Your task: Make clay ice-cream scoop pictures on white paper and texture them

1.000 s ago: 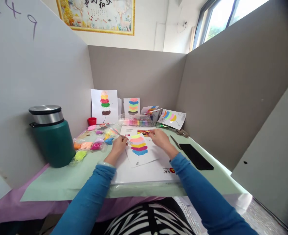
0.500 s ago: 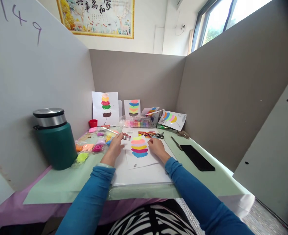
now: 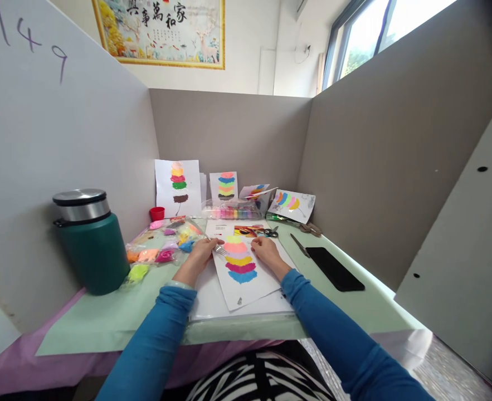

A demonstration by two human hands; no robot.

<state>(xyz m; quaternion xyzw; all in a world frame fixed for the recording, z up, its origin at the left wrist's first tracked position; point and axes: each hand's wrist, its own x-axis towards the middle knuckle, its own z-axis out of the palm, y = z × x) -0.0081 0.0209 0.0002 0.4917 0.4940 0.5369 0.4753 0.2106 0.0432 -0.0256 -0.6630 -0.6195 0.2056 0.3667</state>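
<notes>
A white sheet of paper [image 3: 262, 284] lies slightly turned in front of me, bearing a stack of coloured clay bands [image 3: 240, 268] from yellow and pink down to magenta and blue. My left hand [image 3: 199, 257] is closed around a fork [image 3: 220, 250], its tines over the sheet's left side. At the sheet's upper right edge, my right hand [image 3: 266, 253] has its fingers pinched together on the paper. Under it lie more white papers [image 3: 204, 298], and a printed colour picture [image 3: 248, 230] shows behind.
Bags of coloured clay [image 3: 162, 254] and a green flask [image 3: 89, 245] stand left. Scissors [image 3: 271, 233], a knife-like tool [image 3: 299, 244] and a black phone-like slab [image 3: 333, 269] lie right. Finished pictures [image 3: 176, 189] lean at the back beside a red cup [image 3: 157, 213]. Grey partitions [image 3: 229, 122] surround the table.
The sheet with the clay bands has slid toward me and turned a little, its lower corner now nearer the table's front edge. Fork and left hand have shifted slightly down; the view has tilted slightly.
</notes>
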